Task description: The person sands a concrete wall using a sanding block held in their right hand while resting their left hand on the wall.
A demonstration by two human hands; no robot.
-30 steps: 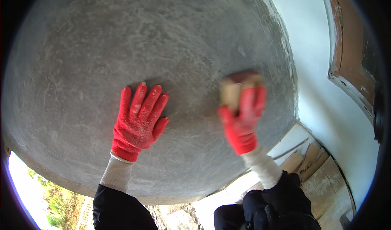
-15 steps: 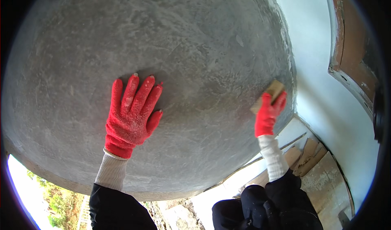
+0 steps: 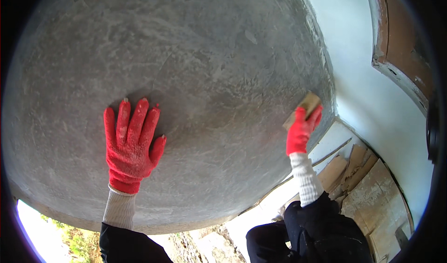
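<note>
A broad, smooth grey cement surface fills most of the view, bowed by the lens. Flat against its left-centre part lies my left hand in a red coated glove with pale dust on it, fingers spread and nothing held. My right hand, gloved the same way, grips a flat tan sanding block close to the surface's right edge. The block's face rests against the cement. White knit cuffs and dark sleeves show behind both gloves.
A pale white wall meets the cement at right, with a brown framed panel beyond it. Torn cardboard and worn boards lie on the floor at lower right. Greenery and rubble show past the bottom edge of the cement.
The whole view has shifted a little. My left hand now appears farther left and lower, still flat on the cement. My right hand keeps the sanding block near the right edge, slightly moved.
</note>
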